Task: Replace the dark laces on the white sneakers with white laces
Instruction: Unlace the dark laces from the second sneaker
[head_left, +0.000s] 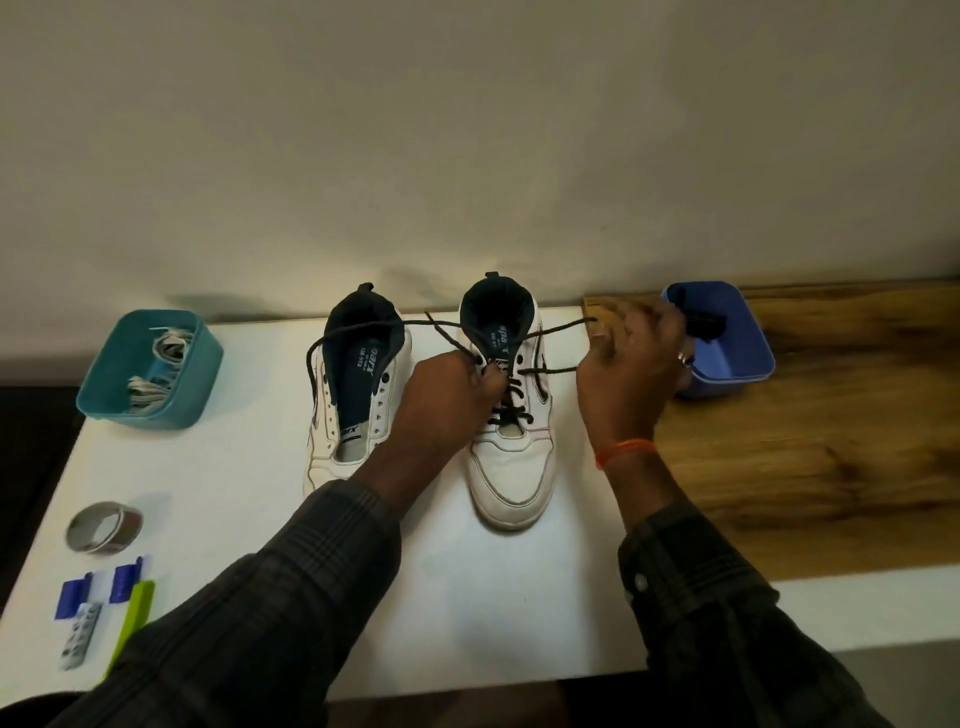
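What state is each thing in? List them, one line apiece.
Left sneaker: unlaced, eyelets bare.
Right sneaker: dark lace partly undone, lower rows crossed.
Left hand: pinches the lace.
Right hand: blurred, grip unclear.
Teal bin: holds white laces.
Blue bin: holds a dark bundle.

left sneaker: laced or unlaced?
Unlaced. The left sneaker shows bare eyelets and no lace threaded; the right sneaker still carries the dark lace.
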